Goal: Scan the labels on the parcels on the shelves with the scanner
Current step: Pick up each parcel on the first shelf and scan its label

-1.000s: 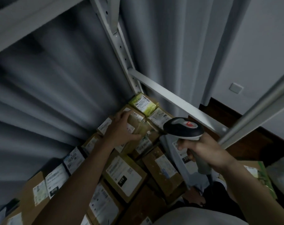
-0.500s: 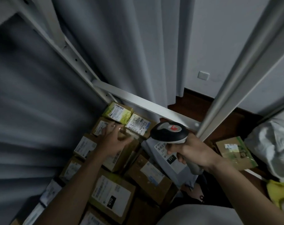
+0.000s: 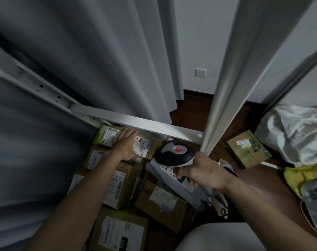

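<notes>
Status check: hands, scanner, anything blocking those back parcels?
Left hand open, flat on back-row parcels. Right hand grips scanner, aimed at them. Shelf crossbar overhangs the back row.

Just one view here, a wide-angle head cam looking steeply down past both forearms into a low shelf of parcels (image 3: 159,198). It sits close in: a shelf upright (image 3: 232,78) cuts through the frame, and the floor (image 3: 192,109) shows beyond, edges bent by the lens.
</notes>
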